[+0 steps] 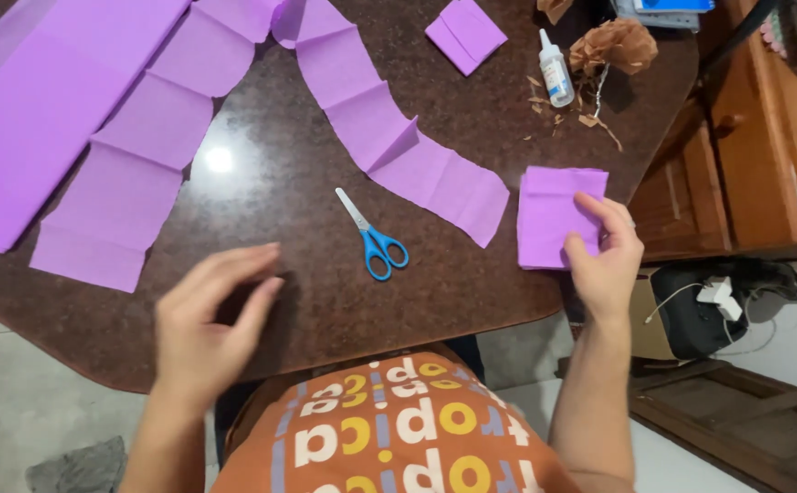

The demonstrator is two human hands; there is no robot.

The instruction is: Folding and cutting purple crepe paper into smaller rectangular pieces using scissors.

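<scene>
Two hands over a dark brown speckled surface, and I'll use the blue-handled scissors as my anchor since they sit about dead centre. Nearest the camera, down and to the left of the scissors, the left hand hangs just above the surface with the fingers loosely curled and spread, holding nothing; it's a bit blurred, so I can't tell if the fingertips touch the top. Off to the right of the scissors, at the surface's edge, the right hand has thumb and fingers pinched on the corner of a small folded purple square of tissue-like paper, which lies flat with its near edge about level with the scissor handles. The scissors themselves lie closed, blades pointing up and left, touched by neither hand. Just past their tip, a long purple strip with fold creases snakes away toward the far side. Far left of the scissors are two wider purple sheets lying side by side. Farther back and to the right of the scissors there's another small folded purple piece, then a small white glue bottle and a crumpled brown paper flower with scraps around it.
</scene>
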